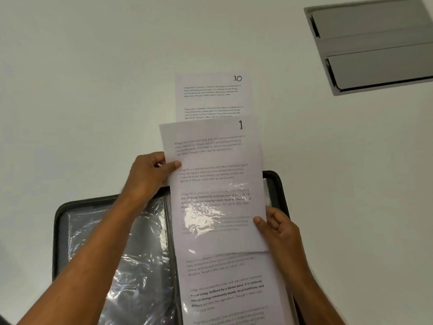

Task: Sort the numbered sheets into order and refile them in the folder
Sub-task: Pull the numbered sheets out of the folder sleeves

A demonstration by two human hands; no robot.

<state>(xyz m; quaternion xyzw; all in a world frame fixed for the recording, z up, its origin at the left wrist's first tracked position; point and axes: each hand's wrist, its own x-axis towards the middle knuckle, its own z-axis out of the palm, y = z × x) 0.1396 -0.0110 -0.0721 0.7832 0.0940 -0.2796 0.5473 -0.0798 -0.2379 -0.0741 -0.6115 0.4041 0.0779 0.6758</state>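
White tabletop [93,90] fills most of the view, bare on the left and far side, with a grey recessed hatch [375,45] set into it at the far right, well apart from the work. Nearest the person lies the open black folder [58,231], its dark rim showing along the left and at the far right corner, its left half lined with crinkled clear sleeves [131,266] that catch the light.

Sheet 1 [210,160] sits half in, half out of a plastic sleeve on the folder's right half: glossy film covers its lower part while the numbered top stands free beyond the folder's far edge. The left hand [150,177] pinches the sheet's left margin, thumb on top. The right hand [278,228] has its thumb on the sheet's right edge and its fingers curled underneath; whether they also hold the sleeve I cannot tell.

Sheet 10 [210,97] lies flat on the table just beyond, its lower part overlapped by sheet 1.

Judging by this, refiling is at its first page, so most of the task remains. I cannot tell from one view whether the page is going in or coming out; if in, the next move calls for keeping the sleeve mouth open and feeding the paper straight, since a skewed corner could catch on the film and crease.
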